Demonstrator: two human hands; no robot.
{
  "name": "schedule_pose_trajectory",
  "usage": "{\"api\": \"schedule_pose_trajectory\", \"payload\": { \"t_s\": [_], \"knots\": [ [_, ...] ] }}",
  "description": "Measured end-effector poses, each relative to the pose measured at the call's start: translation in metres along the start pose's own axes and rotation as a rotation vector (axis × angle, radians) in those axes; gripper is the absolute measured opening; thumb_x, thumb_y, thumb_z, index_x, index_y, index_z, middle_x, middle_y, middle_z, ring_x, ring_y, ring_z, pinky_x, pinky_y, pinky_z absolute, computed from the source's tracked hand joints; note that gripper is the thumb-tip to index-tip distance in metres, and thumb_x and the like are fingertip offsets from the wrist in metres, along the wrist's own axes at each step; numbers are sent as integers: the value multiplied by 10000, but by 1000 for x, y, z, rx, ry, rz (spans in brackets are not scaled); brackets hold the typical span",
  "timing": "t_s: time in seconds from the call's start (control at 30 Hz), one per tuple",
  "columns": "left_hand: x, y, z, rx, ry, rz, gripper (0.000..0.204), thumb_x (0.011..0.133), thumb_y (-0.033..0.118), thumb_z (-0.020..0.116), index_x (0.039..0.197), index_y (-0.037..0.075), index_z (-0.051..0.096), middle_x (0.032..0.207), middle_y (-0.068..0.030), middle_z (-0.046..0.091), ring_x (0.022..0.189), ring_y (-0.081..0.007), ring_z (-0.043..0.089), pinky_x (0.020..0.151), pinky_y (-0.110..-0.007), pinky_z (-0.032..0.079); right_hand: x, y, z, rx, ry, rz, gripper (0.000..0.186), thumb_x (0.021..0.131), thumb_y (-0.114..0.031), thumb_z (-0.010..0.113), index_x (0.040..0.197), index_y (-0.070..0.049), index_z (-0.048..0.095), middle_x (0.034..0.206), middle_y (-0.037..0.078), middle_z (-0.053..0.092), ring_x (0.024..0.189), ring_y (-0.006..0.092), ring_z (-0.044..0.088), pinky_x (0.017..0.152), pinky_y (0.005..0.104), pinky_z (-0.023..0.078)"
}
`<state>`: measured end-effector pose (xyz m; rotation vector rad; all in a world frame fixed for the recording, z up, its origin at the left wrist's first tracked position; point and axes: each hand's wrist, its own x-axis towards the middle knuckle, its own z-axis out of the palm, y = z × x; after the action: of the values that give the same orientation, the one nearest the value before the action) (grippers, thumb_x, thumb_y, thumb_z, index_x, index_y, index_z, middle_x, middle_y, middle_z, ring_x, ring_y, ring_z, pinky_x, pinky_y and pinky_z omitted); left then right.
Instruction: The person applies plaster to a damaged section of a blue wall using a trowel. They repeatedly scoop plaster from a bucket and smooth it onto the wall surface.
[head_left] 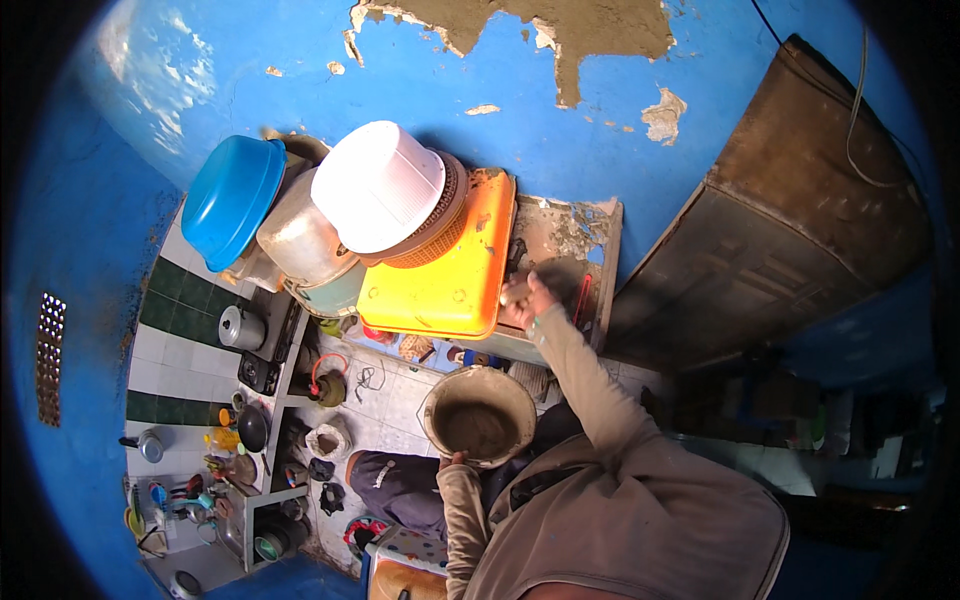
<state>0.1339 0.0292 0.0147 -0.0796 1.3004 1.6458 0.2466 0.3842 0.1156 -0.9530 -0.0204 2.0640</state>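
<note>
My left hand (455, 459) is closed on the near left rim of a bucket (470, 383). Wet, grey-brown mortar-like stuff (478, 430) lies in the bottom of the bucket, which sits in front of my body. My right arm reaches forward and right, over a worn, mortar-stained ledge (560, 222). There my right hand (538, 302) has its fingers curled round a small, pale, rounded thing (515, 292) whose kind I cannot make out. A thin red object (583, 298) lies on the ledge just right of that hand, and a dark item (516, 252) is beyond it.
Left of my right hand, an orange-yellow plastic tray (430, 302) bears a brown basket (440, 240) and a white tub (370, 190). A blue basin (232, 195) and a metal pot (298, 222) stand farther left. A brown door (740, 265) is at right. Bare plaster (610, 45) shows on the blue wall.
</note>
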Motion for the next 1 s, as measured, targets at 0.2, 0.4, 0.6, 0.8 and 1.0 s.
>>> {"api": "schedule_pose_trajectory", "payload": {
  "t_s": [0.2,0.4,0.6,0.8,1.0],
  "knots": [
    [13,-15,-28,9,-25,7,464,836,27,525,1281,70,401,1006,-84,575,845,-214,576,770,-373,517,81,-36,-11,-68,47,55,429,906,-430,435,961,-12,516,867,135,626,742,269,619,507,332,482],
    [8,-9,-13,-50,-8,4,477,814,45,581,1262,87,424,951,-49,578,774,-164,553,708,-336,516,101,-53,0,2,-8,58,390,902,-398,453,990,-22,504,882,128,624,762,276,620,535,339,483],
    [8,-9,-19,-79,-26,-6,460,809,19,556,1248,79,431,933,-61,587,752,-177,571,684,-340,516,62,-46,-32,-199,-73,69,411,863,-382,539,1099,-57,454,1098,124,547,896,269,611,572,367,464],
    [12,-13,-5,-136,57,-6,289,854,69,527,1139,77,479,810,-70,597,560,-179,528,493,-314,469,-2,-38,-54,-434,18,-9,358,835,-341,597,1083,-132,448,998,132,571,833,284,628,486,368,462],
    [19,-2,1,21,221,-155,254,818,97,554,1070,92,518,691,-50,563,499,-181,516,485,-376,520,-54,-41,-50,-568,-7,12,330,809,-304,630,1067,-173,472,925,122,572,786,302,627,507,409,497]
  ]
}}
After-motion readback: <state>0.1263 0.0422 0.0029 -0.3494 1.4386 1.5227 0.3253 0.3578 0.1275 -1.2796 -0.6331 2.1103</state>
